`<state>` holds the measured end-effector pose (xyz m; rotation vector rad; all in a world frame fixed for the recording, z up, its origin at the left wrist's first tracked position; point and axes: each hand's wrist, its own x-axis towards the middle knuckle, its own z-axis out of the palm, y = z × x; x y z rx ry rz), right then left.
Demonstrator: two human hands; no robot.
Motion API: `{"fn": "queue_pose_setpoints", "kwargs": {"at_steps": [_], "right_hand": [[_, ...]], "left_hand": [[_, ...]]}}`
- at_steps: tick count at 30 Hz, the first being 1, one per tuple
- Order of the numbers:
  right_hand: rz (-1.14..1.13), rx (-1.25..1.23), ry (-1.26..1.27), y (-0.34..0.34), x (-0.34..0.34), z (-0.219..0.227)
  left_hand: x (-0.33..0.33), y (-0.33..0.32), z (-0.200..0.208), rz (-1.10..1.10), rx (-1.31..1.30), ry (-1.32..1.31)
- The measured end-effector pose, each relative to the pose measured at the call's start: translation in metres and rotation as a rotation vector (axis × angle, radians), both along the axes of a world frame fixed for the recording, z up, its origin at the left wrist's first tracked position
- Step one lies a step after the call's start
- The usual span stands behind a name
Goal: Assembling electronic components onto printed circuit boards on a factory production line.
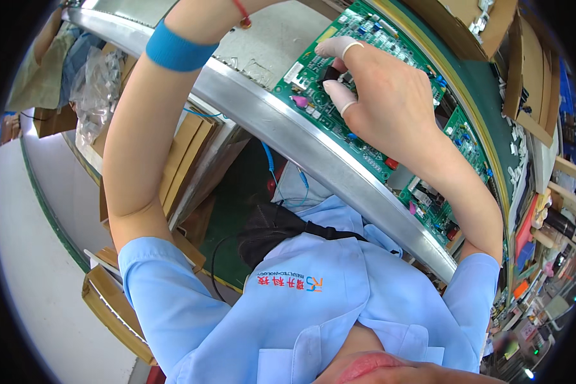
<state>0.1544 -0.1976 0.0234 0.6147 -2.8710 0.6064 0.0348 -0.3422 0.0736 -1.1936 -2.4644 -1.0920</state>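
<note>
With white finger cots on thumb and forefinger, my right hand (393,83) is closed in a pinch over a green circuit board (310,67). Between those fingertips is a small black block-shaped component (329,75); whether it touches the board I cannot tell. A purple-pink part (299,101) stands on the board near my thumb. My left forearm (141,128), with a blue wristband (178,48) and a red bracelet, reaches up past the top edge, so my left hand is out of sight.
A metal rail (262,115) runs between me and the board. Another populated green board (422,198) lies to the right, partly under my right forearm. Cardboard boxes (531,77) stand at the far right and left. A blue coiled cord (268,157) hangs below the rail. A person's arm (47,35) shows at upper left.
</note>
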Motion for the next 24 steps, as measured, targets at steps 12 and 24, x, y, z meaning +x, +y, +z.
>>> {"fn": "queue_pose_setpoints", "kwargs": {"at_steps": [12,24], "right_hand": [[-0.053,0.238,-0.047,-0.019,-0.01,0.005],[-0.041,0.172,-0.118,0.0,-0.006,0.024]], "left_hand": [[0.018,-0.044,-0.02,0.004,-0.004,-0.097],[0.023,-0.051,-0.032,-0.167,-0.277,0.023]]}}
